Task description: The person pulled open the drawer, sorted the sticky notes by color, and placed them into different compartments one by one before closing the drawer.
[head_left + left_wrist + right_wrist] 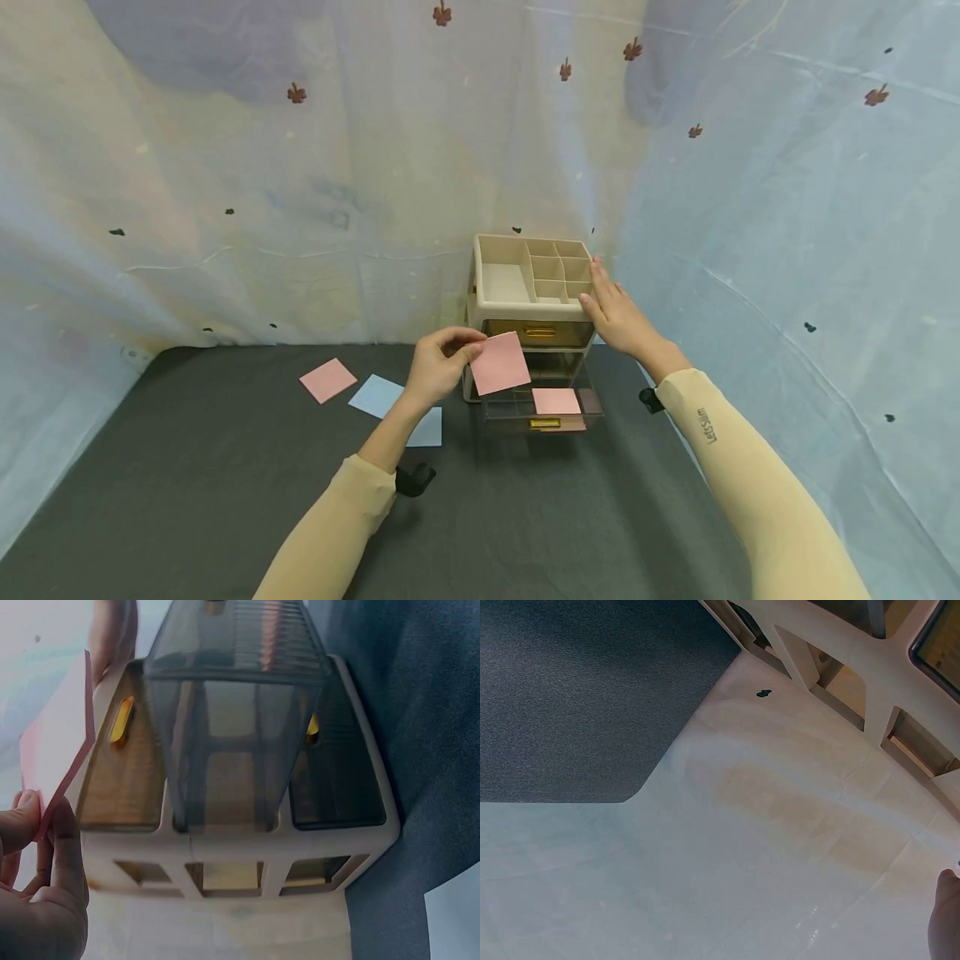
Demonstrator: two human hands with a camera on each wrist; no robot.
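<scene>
A beige desktop organizer [491, 312] with smoky clear drawers stands at the back of the table. Its middle drawer [517, 408] is pulled out, and a pink sticky note pad [557, 402] lies inside on the right. Between thumb and fingers, my left hand [437, 367] pinches another pink sticky note pad [500, 364] above the drawer's left part; the left wrist view shows this held pad [64, 735] tilted, with a visible thickness. My right hand [618, 317] rests on the organizer's top right edge, fingers straight. Only a bit of that hand [945, 919] shows in the right wrist view.
Left of the organizer, a pink pad [328, 381] and two blue pads [375, 395] lie on the dark table [225, 467]; my left forearm partly covers the blue ones. The top drawer [540, 332] is closed. A patterned curtain [375, 167] hangs behind and to the right.
</scene>
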